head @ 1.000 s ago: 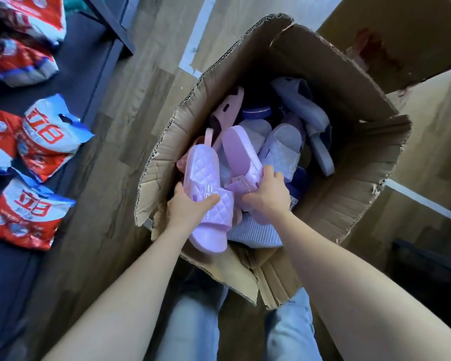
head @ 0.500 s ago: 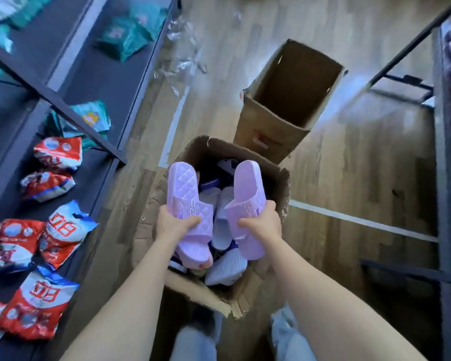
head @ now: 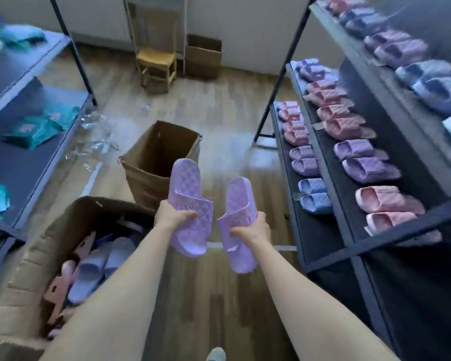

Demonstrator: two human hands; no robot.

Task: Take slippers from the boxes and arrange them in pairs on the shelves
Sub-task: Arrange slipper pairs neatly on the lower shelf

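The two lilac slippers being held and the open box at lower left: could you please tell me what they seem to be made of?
The left-hand slipper and the right-hand slipper: probably moulded foam or soft plastic, matte, with a quilted diamond pattern pressed in. The box: brown cardboard, dull, its flap edges ragged and torn.

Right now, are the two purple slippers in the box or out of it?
Out. The left hand grips one purple slipper, the right hand the other slipper, both over the floor, right of the slipper-filled box.

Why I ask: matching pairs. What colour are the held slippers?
Lilac, quilted: left slipper, right slipper; head view shows it best.
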